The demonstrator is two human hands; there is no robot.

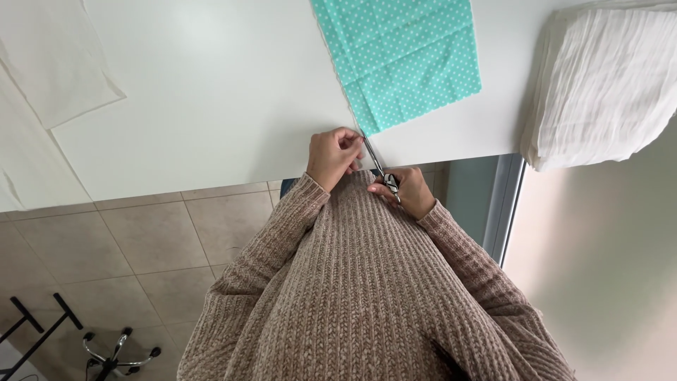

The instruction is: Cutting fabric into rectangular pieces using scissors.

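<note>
Teal dotted cloth [402,60] lies flat on the white table [211,92], its near corner brought right to the table's front edge, probably so the blades can enter from the edge. Scissors [377,168] point up into that corner, tips at the cloth's lower left point.

Right hand [405,190] is closed through the scissor handles, just off the table edge over the sweater [367,282]. How far apart the blades stand cannot be told; they look nearly together.

Left hand [335,156] rests on the table edge just left of the blades, fingers curled and pinching at or beside the cloth's corner, seemingly to keep it taut. Whether it truly grips cloth is not clear.

Outward: a folded white stack [599,85] at the table's right end, overhanging the edge. Pale paper sheets [49,63] at far left. Beige floor tiles [141,240] below; a chair base [116,353] with castors at lower left.

No labels, packages or signs show.
</note>
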